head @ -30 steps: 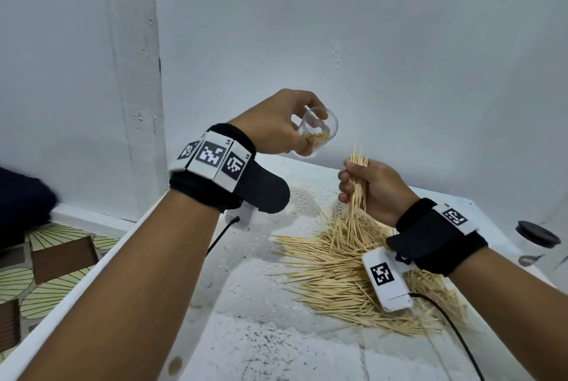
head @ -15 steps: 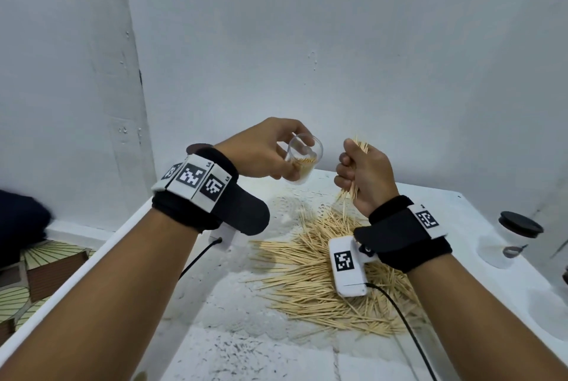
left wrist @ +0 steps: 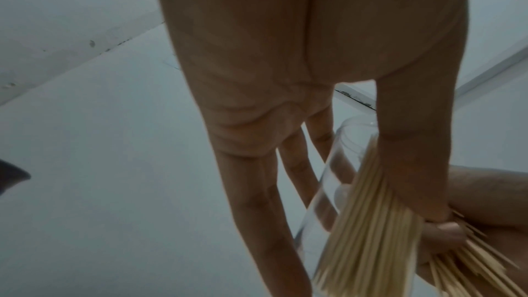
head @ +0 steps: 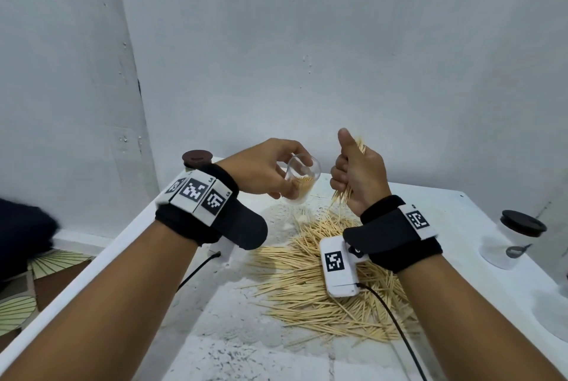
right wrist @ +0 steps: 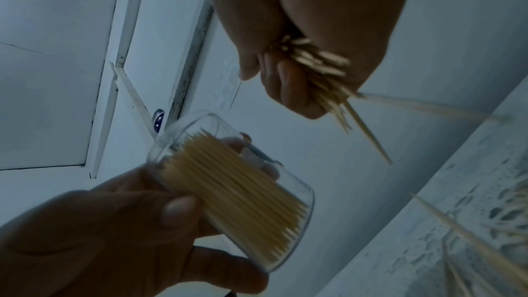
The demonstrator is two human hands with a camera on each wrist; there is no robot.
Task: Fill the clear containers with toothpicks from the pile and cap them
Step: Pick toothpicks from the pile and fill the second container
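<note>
My left hand (head: 270, 174) grips a clear container (head: 302, 179) tilted with its open mouth toward the right; it is partly filled with toothpicks (right wrist: 237, 180). In the left wrist view the fingers (left wrist: 257, 200) and thumb wrap the container (left wrist: 340, 166). Just right of it, my right hand (head: 358, 171) grips a bundle of toothpicks (head: 341, 197) in its fist, thumb up, ends sticking out above and below. In the right wrist view the bundle (right wrist: 320, 69) pokes from the fist and a loose toothpick (right wrist: 368, 134) falls. The toothpick pile (head: 310, 282) lies on the white table (head: 461, 217) below both hands.
A clear container with a black lid (head: 522, 222) stands at the table's right edge. A dark round lid (head: 197, 157) sits at the table's back left corner. White walls close in behind and to the left. Patterned floor (head: 18, 303) shows past the table's left edge.
My right hand has risen from the pile with the bundle and come level with the container's mouth, thumb now up. The left hand has kept hold of the container.
</note>
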